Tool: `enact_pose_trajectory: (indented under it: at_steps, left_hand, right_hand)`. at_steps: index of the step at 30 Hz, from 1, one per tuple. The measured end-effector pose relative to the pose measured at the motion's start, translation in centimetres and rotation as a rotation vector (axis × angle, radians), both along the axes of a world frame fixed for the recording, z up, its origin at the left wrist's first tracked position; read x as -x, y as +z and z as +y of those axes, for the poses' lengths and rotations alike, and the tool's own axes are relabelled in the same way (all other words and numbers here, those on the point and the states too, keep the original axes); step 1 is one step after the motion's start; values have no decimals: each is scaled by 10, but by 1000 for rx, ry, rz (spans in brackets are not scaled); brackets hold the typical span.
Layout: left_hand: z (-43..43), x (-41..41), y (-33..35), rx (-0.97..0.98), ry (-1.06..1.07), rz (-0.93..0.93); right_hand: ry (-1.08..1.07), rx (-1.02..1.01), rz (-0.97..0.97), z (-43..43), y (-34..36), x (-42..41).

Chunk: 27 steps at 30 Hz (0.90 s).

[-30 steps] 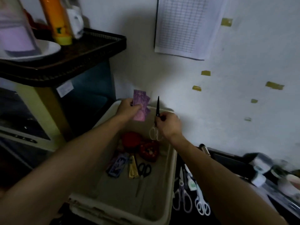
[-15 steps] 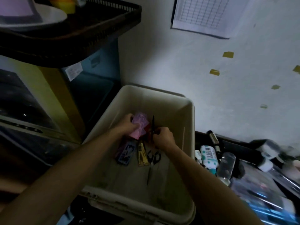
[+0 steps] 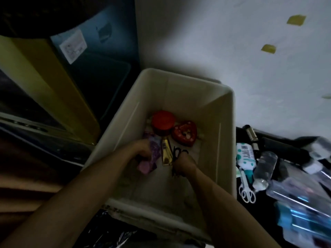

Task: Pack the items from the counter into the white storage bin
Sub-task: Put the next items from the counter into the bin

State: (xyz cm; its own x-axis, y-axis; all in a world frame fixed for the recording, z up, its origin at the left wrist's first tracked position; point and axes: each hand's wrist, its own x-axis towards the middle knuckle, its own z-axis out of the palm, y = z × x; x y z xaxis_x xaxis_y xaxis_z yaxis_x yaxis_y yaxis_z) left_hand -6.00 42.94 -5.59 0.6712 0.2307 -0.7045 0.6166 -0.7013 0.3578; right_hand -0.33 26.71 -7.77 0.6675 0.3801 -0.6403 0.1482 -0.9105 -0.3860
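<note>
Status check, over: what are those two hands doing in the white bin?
Left hand grips pink-purple flat packet, low inside white plastic storage bin. Right hand over black scissors, grip unclear. Nothing blocking.

"Where does the camera sit?"
"One view only, head-worn, close above the white storage bin [image 3: 227,140], tilted steeply down into it."
"Facing?"
"Toward the wall [image 3: 232,51]. The counter [image 3: 240,132] shows along the right edge."

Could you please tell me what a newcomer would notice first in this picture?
Two arms reach into the white storage bin in the middle, the left hand holding a pink packet and the right hand beside black scissors. At its far end sit a red round tin and a red heart-shaped box.
</note>
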Motion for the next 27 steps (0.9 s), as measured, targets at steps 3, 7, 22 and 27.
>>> enact_pose_trajectory:
  at_steps: [3,7,22,27]
  left_hand:
    - [-3,3,-11,-75,-25,77]
    - [-10,1,-17,-133,-86,106]
    - [5,2,-42,-106,-273,177]
    - [4,-5,-33,-244,-315,43]
  right_hand:
    - [-19,101,57,-6,-14,7]
    - [-4,195,144,-14,-22,3]
    - [-66,230,133,-17,-34,-2]
    - [-9,182,-40,-9,-15,-11]
